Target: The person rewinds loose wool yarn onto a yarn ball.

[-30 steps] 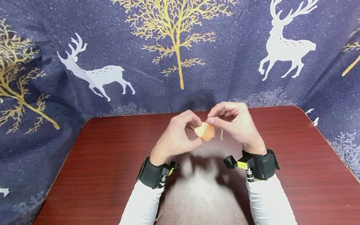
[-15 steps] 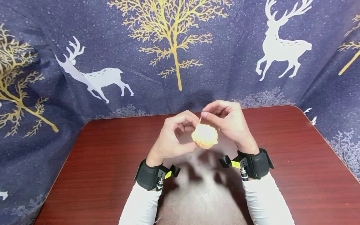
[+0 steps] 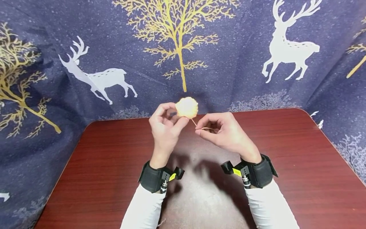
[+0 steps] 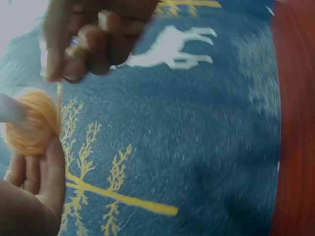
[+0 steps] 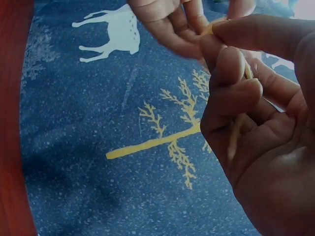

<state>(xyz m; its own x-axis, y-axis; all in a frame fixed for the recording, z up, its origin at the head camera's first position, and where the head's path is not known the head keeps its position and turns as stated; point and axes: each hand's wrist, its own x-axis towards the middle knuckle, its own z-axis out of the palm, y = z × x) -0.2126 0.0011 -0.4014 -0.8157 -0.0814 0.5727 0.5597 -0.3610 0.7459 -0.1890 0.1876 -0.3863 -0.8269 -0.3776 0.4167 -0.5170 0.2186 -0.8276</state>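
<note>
My left hand [image 3: 164,130] holds a small ball of yellow-orange yarn [image 3: 187,108] between thumb and fingers, raised above the far edge of the table. Strong light washes out its upper face in the head view; in the left wrist view the wound strands of the yarn ball [image 4: 37,123] show clearly. A short strand [image 3: 193,122] runs taut from the ball down to my right hand [image 3: 224,130], which pinches it between thumb and forefinger. The loose tail of the strand [image 5: 235,132] passes behind the curled fingers into the right palm.
Below the hands lies a reddish-brown table [image 3: 114,159] with a pale glare patch [image 3: 206,197] at its front middle. A dark blue cloth [image 3: 148,70] with white deer and yellow trees hangs behind it. A bit of pale thread [image 3: 161,222] lies near the front edge.
The left hand has turned upward and lifted the yarn ball up and left. The right hand has gone from above the ball to below and right of it, still pinching the strand.
</note>
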